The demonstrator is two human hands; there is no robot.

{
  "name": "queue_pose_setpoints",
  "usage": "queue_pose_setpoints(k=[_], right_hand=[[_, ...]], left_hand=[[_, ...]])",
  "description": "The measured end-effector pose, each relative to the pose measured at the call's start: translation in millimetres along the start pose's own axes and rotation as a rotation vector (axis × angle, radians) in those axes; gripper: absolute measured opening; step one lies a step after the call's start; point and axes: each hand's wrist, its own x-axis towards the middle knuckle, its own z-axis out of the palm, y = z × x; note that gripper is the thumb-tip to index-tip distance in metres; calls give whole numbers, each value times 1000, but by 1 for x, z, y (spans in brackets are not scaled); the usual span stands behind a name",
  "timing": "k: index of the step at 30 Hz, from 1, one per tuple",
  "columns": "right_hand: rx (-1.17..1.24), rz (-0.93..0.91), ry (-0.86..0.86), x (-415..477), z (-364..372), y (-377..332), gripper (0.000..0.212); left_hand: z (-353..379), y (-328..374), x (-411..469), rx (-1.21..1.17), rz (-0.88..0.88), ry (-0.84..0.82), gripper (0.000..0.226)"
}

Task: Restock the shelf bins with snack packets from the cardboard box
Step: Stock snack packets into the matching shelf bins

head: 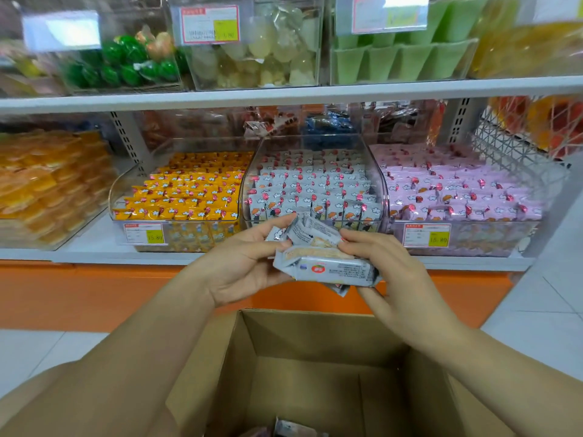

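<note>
Holding a small bundle of grey-white snack packets (328, 266) between both hands, the person stood over the open cardboard box (315, 339). Left hand (246, 260): fingers and thumb curled round the bundle's left end. Right hand (391, 272): fingers pinched on the right end and the top packet. Bundle hung above the box's far edge, just in front of the lower shelf (94, 244), not yet in any bin.

Wrappers matched the stock in the middle clear bin (312, 138), which sat between the yellow-packet bin (116, 197) and the pink-packet bin (489, 238). Middle bin looked nearly full, rows standing upright. A few loose packets (293, 428) lay at the box bottom, mostly cut off by the frame edge.

Step in hand, by judgement: squaring up the bundle before placing it. Next move would call for lifting it over the bin's front lip and slotting the packets upright into the front rows, printed faces turned like the rest. Exact count in the bundle could not be told.
</note>
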Motion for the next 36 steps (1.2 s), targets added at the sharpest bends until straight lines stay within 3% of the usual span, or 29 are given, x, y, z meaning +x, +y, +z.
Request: queue_pose_setpoints(k=[5,11,13,18,23,27,31,34,36], right_hand=[[-6,-51,4,-2,2,2,43],[-27,-80,-67,1,5,4,42],[76,31,-113,4,0,3,41],[446,543,-68,14,-12,0,24],[1008,961,-136,16,-13,-5,45],[1122,1002,-275,14,-9,-9,47],[1098,1021,-148,16,-6,-3,30],[1114,1011,-51,16,-5,0,34],[1123,1003,22,16,-5,0,38]], left_hand=[[-1,5,-6,18,-14,-26,56],[9,0,-1,170,22,12,37],[8,2,0,235,27,31,32],[0,8,-1,293,57,58,34],[3,6,-6,362,83,-5,27],[3,3,-8,439,90,-64,38],[1,1,-6,527,144,-82,41],[1,-2,-2,582,173,-13,46],[3,-2,0,464,146,30,43]])
